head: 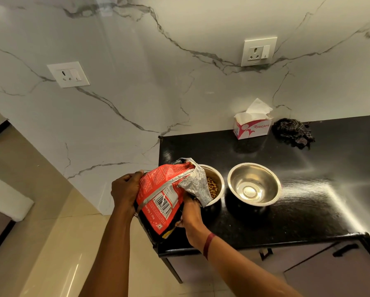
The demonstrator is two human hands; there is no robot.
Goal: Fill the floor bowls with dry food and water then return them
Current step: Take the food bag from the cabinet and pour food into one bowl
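The red food bag [158,196] sits between both hands. It is tipped over. Its long side runs from the left hand [125,189] up and across to the first bowl [215,173]. Its open silver mouth points into that bowl, just past the right hand [191,213]. The left hand's fingers curl round the bag's back edge. The right hand grips the bag from below, near the mouth. Brown dry food [213,187] lies in the first bowl. A second shiny bowl [265,179] stands just beside it, farther right of the right hand, on the black counter [308,189].
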